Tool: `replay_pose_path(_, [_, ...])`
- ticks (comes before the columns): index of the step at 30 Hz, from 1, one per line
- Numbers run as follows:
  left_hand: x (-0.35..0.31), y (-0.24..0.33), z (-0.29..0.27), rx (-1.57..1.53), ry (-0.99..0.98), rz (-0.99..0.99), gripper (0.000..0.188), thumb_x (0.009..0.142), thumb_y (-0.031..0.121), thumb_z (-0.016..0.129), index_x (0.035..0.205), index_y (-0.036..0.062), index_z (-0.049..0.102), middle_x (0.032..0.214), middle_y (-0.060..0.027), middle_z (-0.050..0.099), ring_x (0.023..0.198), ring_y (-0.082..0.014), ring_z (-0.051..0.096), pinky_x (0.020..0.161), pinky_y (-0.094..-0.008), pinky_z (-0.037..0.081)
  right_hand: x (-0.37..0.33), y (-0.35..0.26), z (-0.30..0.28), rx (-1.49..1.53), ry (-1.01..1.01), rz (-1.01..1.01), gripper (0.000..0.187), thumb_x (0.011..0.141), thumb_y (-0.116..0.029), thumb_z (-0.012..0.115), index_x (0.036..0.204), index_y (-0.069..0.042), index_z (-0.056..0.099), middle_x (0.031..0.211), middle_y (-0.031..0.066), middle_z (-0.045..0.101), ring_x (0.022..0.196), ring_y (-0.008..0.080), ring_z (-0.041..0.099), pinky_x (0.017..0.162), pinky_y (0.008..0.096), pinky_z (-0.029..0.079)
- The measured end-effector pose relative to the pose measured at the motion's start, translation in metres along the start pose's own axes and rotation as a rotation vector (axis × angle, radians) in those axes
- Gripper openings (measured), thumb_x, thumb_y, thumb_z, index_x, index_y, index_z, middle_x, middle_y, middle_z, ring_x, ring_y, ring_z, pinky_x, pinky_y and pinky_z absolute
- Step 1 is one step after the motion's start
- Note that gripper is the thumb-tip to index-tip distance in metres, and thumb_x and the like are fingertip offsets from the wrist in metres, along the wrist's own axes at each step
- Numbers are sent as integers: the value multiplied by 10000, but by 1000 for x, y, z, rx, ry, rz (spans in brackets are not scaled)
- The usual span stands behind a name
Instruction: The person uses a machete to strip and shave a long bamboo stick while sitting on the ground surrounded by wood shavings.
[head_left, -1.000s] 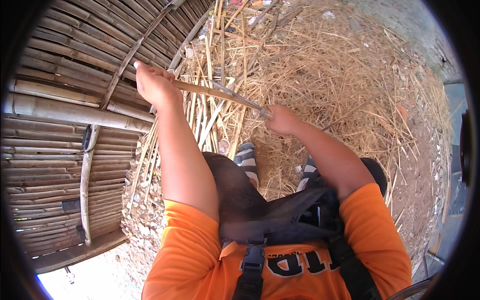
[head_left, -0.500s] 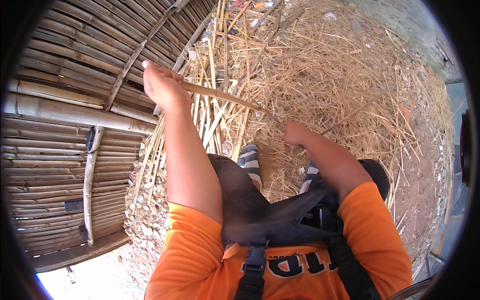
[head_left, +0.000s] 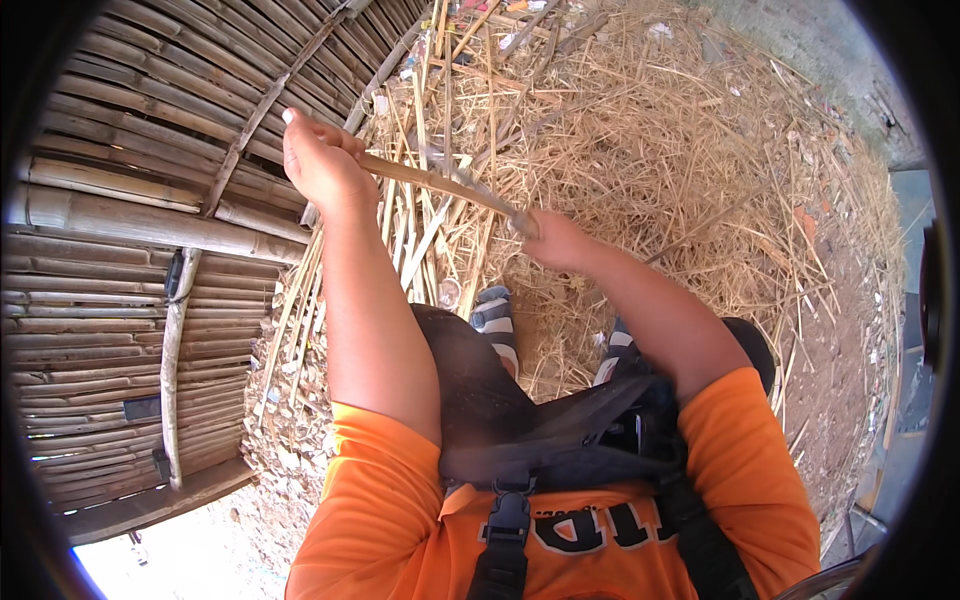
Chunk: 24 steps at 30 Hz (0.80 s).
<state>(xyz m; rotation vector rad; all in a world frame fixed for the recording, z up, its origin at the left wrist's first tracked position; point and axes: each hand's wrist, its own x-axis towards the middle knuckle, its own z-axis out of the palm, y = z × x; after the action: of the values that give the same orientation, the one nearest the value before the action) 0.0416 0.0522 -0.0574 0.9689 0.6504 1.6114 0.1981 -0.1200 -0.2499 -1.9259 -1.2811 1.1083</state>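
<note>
My left hand (head_left: 328,172), raised at the left beside the bamboo wall, is closed round one end of a bamboo stick (head_left: 408,175). The stick slants down to the right toward my other hand. My right hand (head_left: 558,241) is closed round the handle of what looks like a knife (head_left: 470,184). Its grey blade is blurred by motion and lies along the stick's upper side, pointing up and left. Whether the blade touches the stick I cannot tell. The stick's far end is near my right fingers and partly hidden.
Dry straw and shavings (head_left: 640,130) cover the ground ahead. Long split bamboo strips (head_left: 420,240) lie left of my feet (head_left: 494,322). A bamboo-pole wall (head_left: 110,190) rises at the left. Bare earth (head_left: 835,400) and a grey wall (head_left: 840,60) are at the right.
My right hand has moved left and up, bringing the knife up to the stick. My left hand and the stick have shifted slightly up and left.
</note>
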Motion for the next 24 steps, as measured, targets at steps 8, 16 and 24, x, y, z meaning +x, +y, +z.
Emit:
replay_pose_path(8, [-2,13,-4,-51,-247,-88,417,1025,393,554,737,120,425,579,24,323,477,-112,283,478,-295,284,-13,-1,-34,-27,33,191,356,862,-222,696,1165,-48,628,940,133,680,829,236,677,745,398,546])
replay_pose_path(16, [-27,43,5,-233,-868,-137,452,993,498,566,802,94,499,582,49,300,503,-90,250,511,-280,260,-16,-86,-51,394,190,-281,382,887,-184,753,1175,-6,578,979,54,701,899,156,672,864,339,527])
replay_pose_path(24, [-44,52,19,-226,-1062,-97,535,1013,609,452,904,90,520,560,67,304,467,-53,272,475,-251,274,-31,-106,-48,286,175,-396,317,876,-142,760,1122,-16,606,988,54,687,916,135,648,849,317,516])
